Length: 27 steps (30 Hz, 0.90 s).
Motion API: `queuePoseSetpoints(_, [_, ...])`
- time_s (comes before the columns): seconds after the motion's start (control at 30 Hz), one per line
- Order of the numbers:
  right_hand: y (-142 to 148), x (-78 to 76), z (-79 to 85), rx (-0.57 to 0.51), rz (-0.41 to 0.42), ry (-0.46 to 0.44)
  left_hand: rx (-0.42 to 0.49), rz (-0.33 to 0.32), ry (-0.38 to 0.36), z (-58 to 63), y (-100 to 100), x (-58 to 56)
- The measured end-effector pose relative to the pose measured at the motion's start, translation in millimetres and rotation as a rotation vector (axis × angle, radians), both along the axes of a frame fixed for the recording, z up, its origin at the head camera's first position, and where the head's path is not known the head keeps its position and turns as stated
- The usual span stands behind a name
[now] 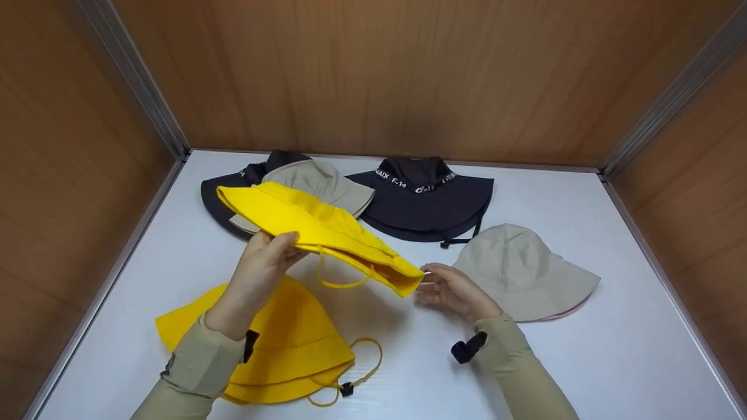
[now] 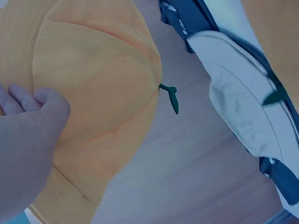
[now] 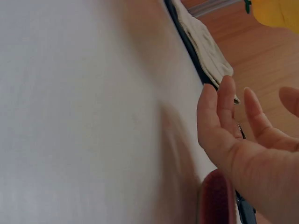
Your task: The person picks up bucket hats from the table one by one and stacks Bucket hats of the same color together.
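Note:
My left hand (image 1: pixel 257 280) grips a yellow bucket hat (image 1: pixel 315 219) by its brim, thumb on top, holding it up above the table. The hat hangs tilted, its right end lower, and a yellow cord loops beneath it. A small green sprout (image 2: pixel 172 93) sticks out of its crown in the left wrist view. Fingers loosely extended, my right hand (image 1: pixel 455 291) is right at the hat's lower end; it holds nothing in the right wrist view. Below my left forearm a second yellow hat (image 1: pixel 292 344) lies on the table, with a cord and black toggle (image 1: pixel 346 389).
At the back left, a beige hat (image 1: pixel 318 181) lies over a dark hat (image 1: pixel 216 201). Another dark hat (image 1: pixel 426 207) with white lettering lies at back centre. A beige hat (image 1: pixel 513 274) rests beyond my right hand. Wooden panels (image 1: pixel 373 76) enclose the white table (image 1: pixel 642 350).

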State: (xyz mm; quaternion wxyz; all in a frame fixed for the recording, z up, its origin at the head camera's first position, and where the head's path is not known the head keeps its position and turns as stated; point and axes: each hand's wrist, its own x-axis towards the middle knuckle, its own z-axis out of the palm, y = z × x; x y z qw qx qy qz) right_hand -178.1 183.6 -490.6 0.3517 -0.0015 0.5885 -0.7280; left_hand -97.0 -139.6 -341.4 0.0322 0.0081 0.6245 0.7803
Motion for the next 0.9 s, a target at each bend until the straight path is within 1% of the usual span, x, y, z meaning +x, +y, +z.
queuePoseSetpoints(0.03, [1.8,-0.9,3.9,-0.015,0.023,-0.006,0.005,-0.014,-0.001,-0.5,3.2,3.2])
queuePoseSetpoints(0.1, [4.5,-1.7,11.6,-0.013,0.085,-0.001,0.006,-0.069,0.011,-2.8,7.7,7.9])
queuePoseSetpoints(0.17, [6.2,-1.2,17.9,-0.019,0.157,0.022,-0.007,-0.144,0.034,-6.8,10.2,10.4])
queuePoseSetpoints(0.23, [7.4,0.0,22.0,-0.037,0.218,0.060,-0.030,-0.232,0.067,-12.0,11.1,11.1])
queuePoseSetpoints(0.33, [7.8,2.4,23.1,-0.111,0.314,0.097,-0.071,-0.359,0.092,-20.8,11.0,11.1])
queuePoseSetpoints(0.4, [6.9,4.3,21.5,-0.141,0.369,0.109,-0.107,-0.422,0.091,-25.8,10.9,11.5])
queuePoseSetpoints(0.47, [5.2,6.6,19.5,-0.137,0.392,0.116,-0.142,-0.473,0.084,-30.1,10.3,12.0])
queuePoseSetpoints(0.53, [3.3,8.8,18.0,-0.094,0.384,0.134,-0.177,-0.509,0.074,-34.0,9.0,11.7])
queuePoseSetpoints(0.6, [1.5,10.8,17.2,-0.024,0.354,0.164,-0.214,-0.534,0.065,-37.5,6.7,11.4])
queuePoseSetpoints(0.73, [-1.2,13.7,17.0,0.124,0.271,0.267,-0.279,-0.557,0.035,-44.7,0.5,10.6])
queuePoseSetpoints(0.83, [-1.5,15.9,18.1,0.214,0.195,0.362,-0.338,-0.547,0.025,-49.3,-4.1,10.2])
queuePoseSetpoints(0.9, [-0.8,17.3,19.7,0.261,0.146,0.421,-0.379,-0.506,0.009,-51.0,-6.4,10.6])
